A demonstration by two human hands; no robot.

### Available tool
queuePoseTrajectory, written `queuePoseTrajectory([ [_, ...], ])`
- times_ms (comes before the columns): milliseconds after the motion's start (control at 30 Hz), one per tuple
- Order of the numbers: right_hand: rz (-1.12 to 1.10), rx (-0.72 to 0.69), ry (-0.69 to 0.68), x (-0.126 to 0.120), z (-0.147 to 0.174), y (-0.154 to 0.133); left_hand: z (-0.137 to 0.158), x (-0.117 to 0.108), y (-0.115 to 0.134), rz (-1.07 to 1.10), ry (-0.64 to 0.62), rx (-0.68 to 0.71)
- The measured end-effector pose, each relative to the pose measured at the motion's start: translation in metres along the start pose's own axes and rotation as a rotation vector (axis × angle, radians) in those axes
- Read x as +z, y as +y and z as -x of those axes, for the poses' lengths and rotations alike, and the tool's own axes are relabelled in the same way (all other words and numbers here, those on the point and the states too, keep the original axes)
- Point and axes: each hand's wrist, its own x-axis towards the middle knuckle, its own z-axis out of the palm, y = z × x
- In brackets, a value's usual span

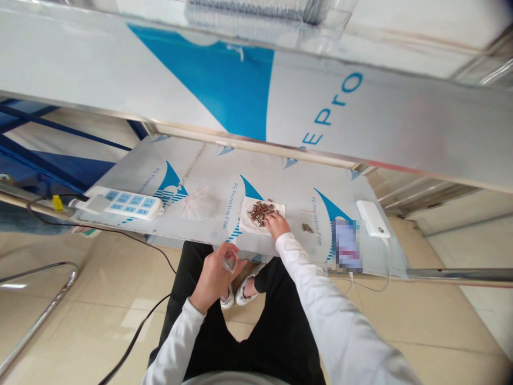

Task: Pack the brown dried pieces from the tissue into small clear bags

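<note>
My left hand (pixel 214 275) is in front of the table's near edge, its fingers wrapped around a small clear plastic cup (pixel 230 261). On the table lies a white cloth (pixel 247 220) bearing a heap of small brownish, shiny cylindrical pieces (pixel 258 212). My right hand (pixel 277 225) reaches onto the near right side of this heap, with its fingertips drawn together among the pieces. What sits between those fingertips is too small to make out. A little cluster of similar brown pieces (pixel 307 228) lies to the right of the cloth.
A white power strip (pixel 134 203) lies at the left and a crumpled clear plastic bag (pixel 199 203) left of the cloth. To the right are a phone (pixel 347 246) and a white power bank (pixel 372 218) with cables. A shelf (pixel 180 85) crosses above the table (pixel 216 166).
</note>
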Motion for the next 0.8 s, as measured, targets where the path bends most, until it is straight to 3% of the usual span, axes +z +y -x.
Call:
queuePoseTrajectory([
  [200,-0.110,0.081,0.099,-0.021,0.006,-0.008,-0.022,0.009,0.007,0.059,0.096,0.112],
  [333,-0.300,0.080,0.179,-0.055,0.042,-0.048,-0.036,0.020,0.015,0.117,0.152,0.182],
  [433,-0.570,-0.003,0.166,-0.076,0.073,-0.084,-0.042,0.026,0.025,0.158,0.134,0.214],
  [533,-0.495,-0.077,0.138,-0.088,0.086,-0.106,-0.044,0.029,0.036,0.191,0.103,0.232],
  [667,-0.265,-0.241,0.091,-0.097,0.085,-0.109,-0.045,0.030,0.044,0.221,0.111,0.254],
  [733,-0.303,-0.314,0.076,-0.101,0.083,-0.102,-0.046,0.029,0.043,0.222,0.142,0.261],
  [800,-0.399,-0.274,0.116,-0.100,0.076,-0.088,-0.047,0.028,0.042,0.214,0.177,0.251],
])
